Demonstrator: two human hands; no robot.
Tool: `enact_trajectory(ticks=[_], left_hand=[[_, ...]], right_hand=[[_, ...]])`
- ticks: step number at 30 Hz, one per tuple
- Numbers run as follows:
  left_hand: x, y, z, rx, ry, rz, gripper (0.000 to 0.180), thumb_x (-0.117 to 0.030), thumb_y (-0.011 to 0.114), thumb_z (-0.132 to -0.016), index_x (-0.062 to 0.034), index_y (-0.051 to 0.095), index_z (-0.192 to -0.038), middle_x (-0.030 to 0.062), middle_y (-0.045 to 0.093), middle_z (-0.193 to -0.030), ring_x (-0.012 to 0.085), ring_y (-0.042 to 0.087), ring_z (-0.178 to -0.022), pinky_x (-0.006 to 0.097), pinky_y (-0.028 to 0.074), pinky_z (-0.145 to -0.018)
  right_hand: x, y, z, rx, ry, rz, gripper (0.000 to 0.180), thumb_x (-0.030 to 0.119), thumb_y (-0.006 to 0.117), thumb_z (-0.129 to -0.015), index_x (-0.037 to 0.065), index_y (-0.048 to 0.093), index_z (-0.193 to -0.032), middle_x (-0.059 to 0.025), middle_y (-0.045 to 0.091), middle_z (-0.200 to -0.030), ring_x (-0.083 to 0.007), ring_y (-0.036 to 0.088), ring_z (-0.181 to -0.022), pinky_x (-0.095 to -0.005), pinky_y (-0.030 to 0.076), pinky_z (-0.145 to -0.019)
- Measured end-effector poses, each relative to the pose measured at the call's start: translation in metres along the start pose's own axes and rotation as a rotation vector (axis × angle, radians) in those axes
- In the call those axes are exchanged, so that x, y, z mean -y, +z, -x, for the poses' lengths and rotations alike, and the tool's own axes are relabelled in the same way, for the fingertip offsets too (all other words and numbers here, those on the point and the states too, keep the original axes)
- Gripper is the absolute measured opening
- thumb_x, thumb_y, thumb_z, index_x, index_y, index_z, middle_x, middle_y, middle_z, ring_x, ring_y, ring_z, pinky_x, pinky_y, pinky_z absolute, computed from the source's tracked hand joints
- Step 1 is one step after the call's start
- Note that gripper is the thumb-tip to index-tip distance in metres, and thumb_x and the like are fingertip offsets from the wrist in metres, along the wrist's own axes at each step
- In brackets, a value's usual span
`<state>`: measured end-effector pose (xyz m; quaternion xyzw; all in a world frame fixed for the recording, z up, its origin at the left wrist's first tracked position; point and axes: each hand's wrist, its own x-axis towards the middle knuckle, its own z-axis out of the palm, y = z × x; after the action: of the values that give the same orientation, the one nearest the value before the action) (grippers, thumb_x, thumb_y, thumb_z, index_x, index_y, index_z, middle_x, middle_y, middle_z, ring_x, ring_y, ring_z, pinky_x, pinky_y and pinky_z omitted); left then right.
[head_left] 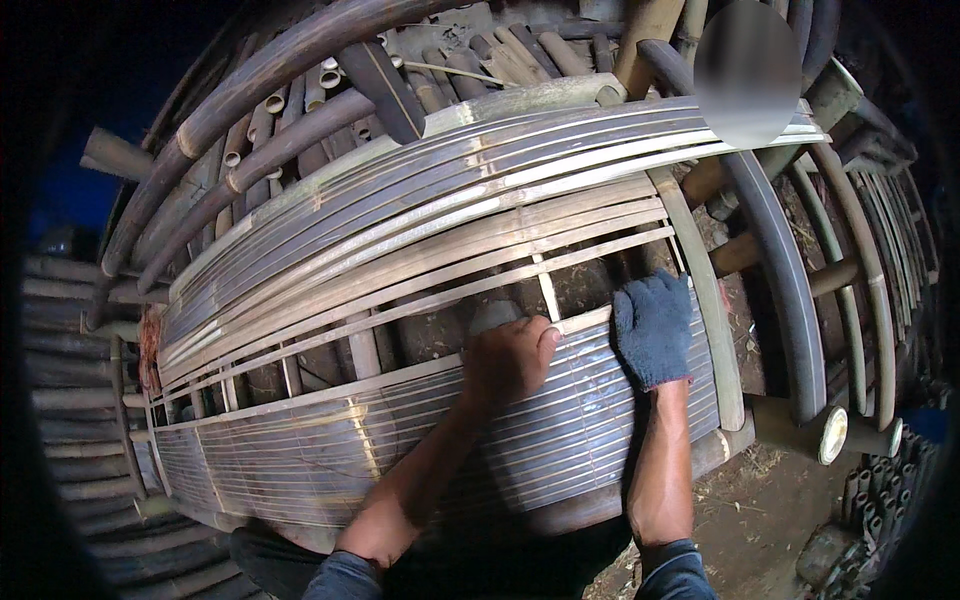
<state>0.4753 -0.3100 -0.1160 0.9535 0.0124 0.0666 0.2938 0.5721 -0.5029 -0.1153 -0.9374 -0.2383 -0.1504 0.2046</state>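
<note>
A long bamboo panel of dark slats (pixel 300 465) lies across a frame in front of me. Its far edge is a pale bamboo strip (pixel 410 378), beside an open gap. My left hand (pixel 508 362) is bare and closed in a fist above this strip; whatever it holds is hidden. My right hand (pixel 655 330), in a grey knitted glove, lies over the strip's right end with its fingers bent over the far edge. Beyond the gap lie thin loose strips (pixel 590 247) and a second run of dark slats (pixel 380 195).
A flat bamboo end bar (pixel 700 290) bounds the panel on the right. Thick dark bamboo poles (pixel 775 290) stand beyond it. Cut bamboo tubes (pixel 270 130) are piled at the back left. More poles (pixel 90 400) line the left side. Bare soil (pixel 750 510) shows at lower right.
</note>
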Motion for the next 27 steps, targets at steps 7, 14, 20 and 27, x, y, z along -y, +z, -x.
enact_trajectory(ticks=[7,14,20,27], left_hand=[[0.002,0.005,0.002,-0.033,0.033,-0.04,0.024,-0.03,0.057,-0.094,-0.007,0.063,-0.092,0.0121,0.068,-0.083,0.0335,0.067,-0.071,0.045,0.054,-0.067],[-0.009,-0.001,-0.001,0.052,-0.026,-0.081,0.031,-0.035,0.054,-0.095,-0.0059,0.064,-0.101,0.0147,0.065,-0.104,0.0321,0.063,-0.103,0.044,0.051,-0.088],[0.01,-0.016,-0.042,0.554,-0.351,0.336,0.036,-0.036,0.064,-0.092,-0.0026,0.07,-0.103,0.0138,0.071,-0.095,0.0264,0.067,-0.088,0.039,0.052,-0.083],[0.025,-0.015,0.007,0.075,-0.03,0.091,0.03,-0.029,0.066,-0.09,-0.0043,0.068,-0.107,0.0174,0.062,-0.1,0.0362,0.06,-0.098,0.046,0.047,-0.088]], right_hand=[[-0.005,0.008,0.002,-0.005,-0.055,0.004,0.018,0.022,0.06,-0.088,0.005,0.067,-0.084,-0.0177,0.063,-0.089,-0.0429,0.056,-0.103,-0.0583,0.033,-0.104],[0.012,-0.002,-0.002,-0.121,-0.041,0.114,0.019,0.02,0.059,-0.086,0.004,0.065,-0.08,-0.0172,0.062,-0.084,-0.0386,0.056,-0.088,-0.0497,0.042,-0.088],[0.015,-0.002,0.0,-0.172,-0.034,0.075,0.02,0.02,0.058,-0.087,0.004,0.065,-0.078,-0.0176,0.063,-0.084,-0.0385,0.057,-0.09,-0.0509,0.042,-0.09],[0.016,0.005,0.0,-0.162,-0.007,0.161,0.023,0.022,0.058,-0.088,0.005,0.064,-0.074,-0.0171,0.063,-0.082,-0.0382,0.058,-0.088,-0.051,0.042,-0.087]])
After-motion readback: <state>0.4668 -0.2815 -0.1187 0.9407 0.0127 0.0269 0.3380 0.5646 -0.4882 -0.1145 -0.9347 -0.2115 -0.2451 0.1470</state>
